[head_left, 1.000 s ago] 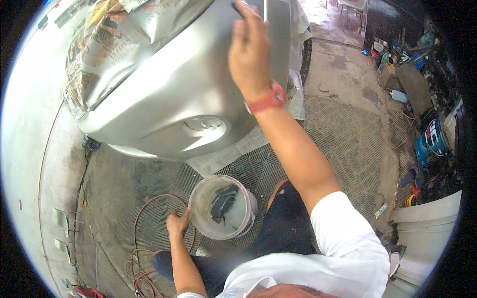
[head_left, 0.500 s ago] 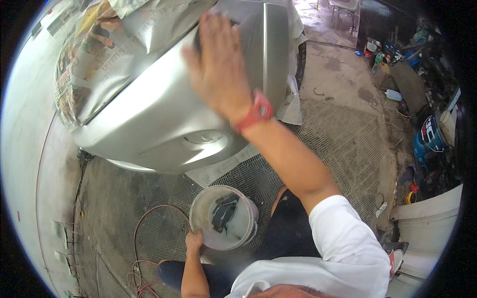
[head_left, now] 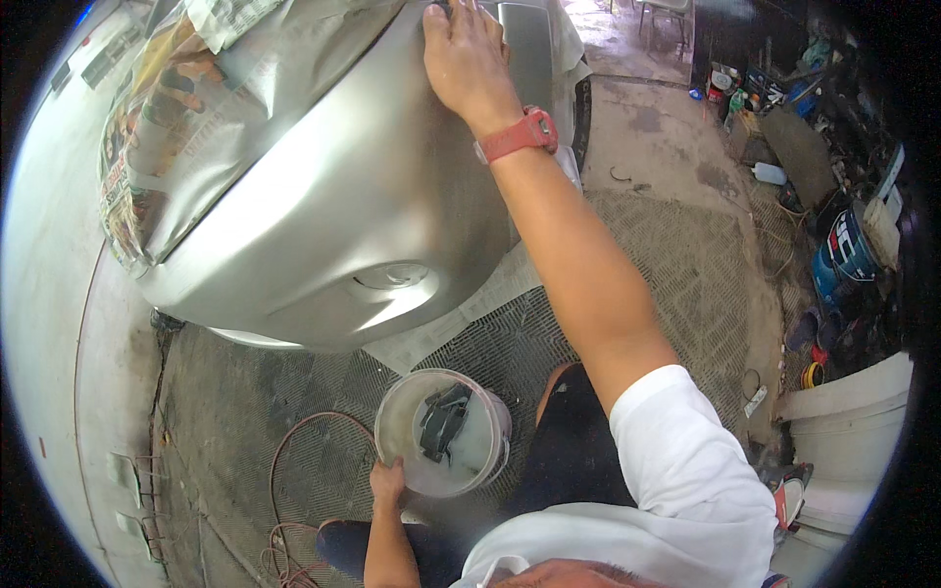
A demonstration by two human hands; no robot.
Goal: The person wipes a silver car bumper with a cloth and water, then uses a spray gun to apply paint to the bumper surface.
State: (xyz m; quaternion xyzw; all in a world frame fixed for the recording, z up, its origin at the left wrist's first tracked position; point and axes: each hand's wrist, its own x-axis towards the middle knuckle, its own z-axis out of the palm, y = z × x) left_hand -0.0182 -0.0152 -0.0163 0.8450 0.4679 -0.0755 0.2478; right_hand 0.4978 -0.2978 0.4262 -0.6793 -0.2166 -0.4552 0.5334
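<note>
My left hand (head_left: pixel 388 480) is closed on the near left rim of a translucent white bucket (head_left: pixel 389 416). Cloudy water and dark, sheet-like pieces (head_left: pixel 444 421) lie inside it. Up at the picture's top edge, my right hand (head_left: pixel 475 64), with a red watch on the wrist, presses on the silver car bumper (head_left: pixel 323 206). A dark flat piece, perhaps abrasive paper, shows as a sliver under its fingers; the fingertips are partly cut off by the frame. A round recess (head_left: pixel 392 276) sits low in the bumper.
Newspaper masking (head_left: pixel 147 186) covers the car above the bumper, and more paper (head_left: pixel 431 338) lies beneath it. A reddish hose (head_left: pixel 274 461) coils left of the bucket. Along the right wall stand a blue pail (head_left: pixel 843 260) and clutter. A pale wall (head_left: pixel 59 343) runs along the left.
My right hand has slid up and slightly right across the bumper, toward the picture's top edge. My left hand keeps its grip on the bucket rim.
</note>
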